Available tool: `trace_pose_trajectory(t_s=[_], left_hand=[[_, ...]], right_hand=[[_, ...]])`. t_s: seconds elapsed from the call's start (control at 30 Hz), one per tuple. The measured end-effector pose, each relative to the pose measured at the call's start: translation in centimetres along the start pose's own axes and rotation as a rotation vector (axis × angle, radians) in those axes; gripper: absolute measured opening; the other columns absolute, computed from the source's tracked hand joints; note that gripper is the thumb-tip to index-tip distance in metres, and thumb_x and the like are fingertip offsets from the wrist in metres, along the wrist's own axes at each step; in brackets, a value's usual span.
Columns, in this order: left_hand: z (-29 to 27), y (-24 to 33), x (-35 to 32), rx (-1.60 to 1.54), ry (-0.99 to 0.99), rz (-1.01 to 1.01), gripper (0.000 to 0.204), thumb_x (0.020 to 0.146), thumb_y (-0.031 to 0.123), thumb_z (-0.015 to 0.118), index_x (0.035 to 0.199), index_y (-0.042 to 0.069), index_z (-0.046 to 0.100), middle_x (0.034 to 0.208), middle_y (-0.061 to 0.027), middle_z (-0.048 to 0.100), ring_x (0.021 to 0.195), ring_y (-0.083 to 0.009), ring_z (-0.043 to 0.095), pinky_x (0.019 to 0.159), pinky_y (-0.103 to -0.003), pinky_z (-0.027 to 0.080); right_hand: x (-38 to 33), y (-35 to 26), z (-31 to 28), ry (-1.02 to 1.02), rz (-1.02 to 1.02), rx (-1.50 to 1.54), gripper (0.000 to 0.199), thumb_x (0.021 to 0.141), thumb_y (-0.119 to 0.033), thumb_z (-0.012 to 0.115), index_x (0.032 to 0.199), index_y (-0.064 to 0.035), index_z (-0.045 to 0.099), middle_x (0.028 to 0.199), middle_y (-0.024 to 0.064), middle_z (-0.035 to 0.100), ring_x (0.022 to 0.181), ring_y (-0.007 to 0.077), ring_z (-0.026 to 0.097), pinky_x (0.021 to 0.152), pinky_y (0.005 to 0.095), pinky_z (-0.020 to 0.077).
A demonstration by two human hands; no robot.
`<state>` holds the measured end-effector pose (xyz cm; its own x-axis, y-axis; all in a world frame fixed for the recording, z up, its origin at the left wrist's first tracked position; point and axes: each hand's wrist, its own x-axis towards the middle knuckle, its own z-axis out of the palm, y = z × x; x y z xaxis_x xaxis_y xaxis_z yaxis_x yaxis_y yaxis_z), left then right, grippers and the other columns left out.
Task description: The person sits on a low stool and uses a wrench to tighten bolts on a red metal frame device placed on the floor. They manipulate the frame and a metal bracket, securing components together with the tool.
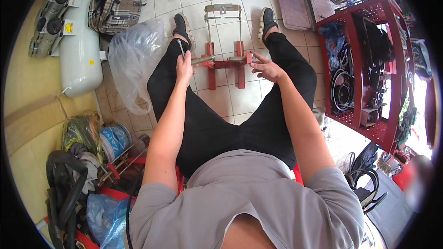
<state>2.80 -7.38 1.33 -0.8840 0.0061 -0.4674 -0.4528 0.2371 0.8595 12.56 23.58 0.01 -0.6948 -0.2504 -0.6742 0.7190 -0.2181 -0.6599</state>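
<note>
A red metal stand (225, 65) rests on the tiled floor between my feet. It looks like a wheel truing stand, with two upright rods and a metal crosspiece (223, 8) at its far end. My left hand (184, 68) is closed around a silver wrench (181, 48), which points away from me. Those fingers are beside the left threaded spindle (203, 59). On the other side, my right hand (267, 68) has its fingers apart at the red end block (249, 58) of the right spindle (236, 58). Whether its fingertips press on the block is hard to see.
A clear plastic bag (134, 67) lies left of my leg, near a white tank (79, 46) and a plaid bag (121, 10). Ahead to the right is a metal tray (296, 7). A red shelf rack (355, 122) with bike parts stands at right.
</note>
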Motion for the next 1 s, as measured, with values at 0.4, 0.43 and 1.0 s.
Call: trace_pose_trajectory(t_s=[0.4,0.43,1.0], left_hand=[[0.0,0.0,-0.1,-0.005,0.001,-0.008,0.044,0.092,0.043,0.043,0.103,0.0,0.047,0.091,-0.0094,0.061,0.067,-0.0149,0.062,0.045,-0.026,0.046],[0.0,0.0,-0.1,-0.006,0.004,-0.008,0.045,0.092,0.043,0.043,0.103,0.0,0.047,0.091,-0.0094,0.061,0.067,-0.015,0.062,0.045,-0.026,0.046],[-0.4,-0.4,0.7,-0.009,0.143,0.091,0.04,0.092,0.038,0.045,0.102,-0.001,0.047,0.093,-0.0103,0.062,0.067,-0.0161,0.062,0.045,-0.025,0.047]], right_hand=[[0.1,0.0,-0.2,0.059,-0.044,-0.156,0.084,0.078,-0.047,0.065,0.139,-0.0059,0.025,0.115,0.0016,0.054,0.085,0.0135,0.049,0.07,0.0288,0.0397],[0.0,0.0,-0.2,0.072,-0.057,-0.196,0.083,0.078,-0.049,0.063,0.139,-0.0052,0.026,0.116,0.0024,0.054,0.085,0.0137,0.05,0.069,0.0286,0.0403],[0.6,-1.1,4.9,0.424,-0.254,-0.471,0.08,0.071,-0.041,0.072,0.128,0.0022,0.035,0.088,0.0142,0.061,0.063,0.0175,0.06,0.05,0.0269,0.049]])
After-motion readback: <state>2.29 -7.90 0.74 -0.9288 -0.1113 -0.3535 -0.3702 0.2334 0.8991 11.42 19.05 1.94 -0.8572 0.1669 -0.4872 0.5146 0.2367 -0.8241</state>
